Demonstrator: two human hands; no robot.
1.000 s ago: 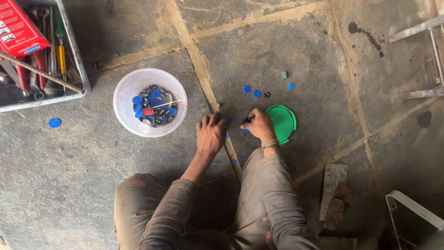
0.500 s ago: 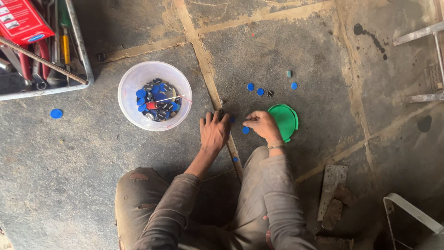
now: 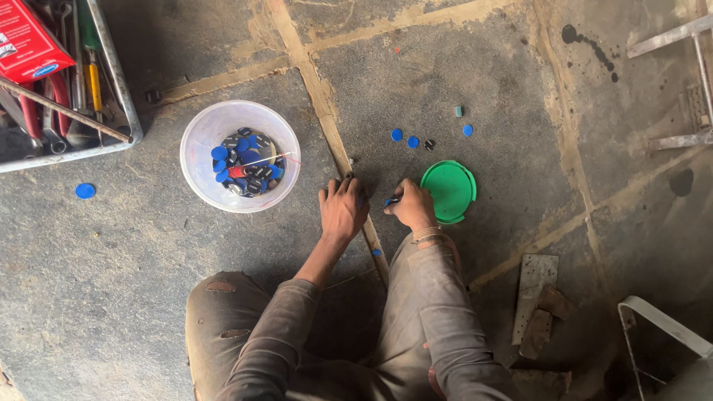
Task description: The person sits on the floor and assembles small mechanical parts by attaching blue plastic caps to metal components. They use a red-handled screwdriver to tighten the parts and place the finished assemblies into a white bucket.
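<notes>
Head cam: left hand [image 3: 342, 210] is flat on the stone floor [image 3: 505, 82], fingers spread, holding nothing. Right hand [image 3: 413, 206] is closed around a small dark tool with a blue tip [image 3: 391, 200], just beside the green lid [image 3: 448, 191] at its 3 o'clock. Plastic bucket [image 3: 240, 157] of blue discs sits at 10 o'clock of the left hand, loose blue discs [image 3: 396, 134] at 12

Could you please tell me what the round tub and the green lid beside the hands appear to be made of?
The tub looks like thin translucent plastic: the floor's grey shows through its wall. The green lid seems moulded plastic, evenly coloured, with a raised rim and a dull sheen.
</notes>
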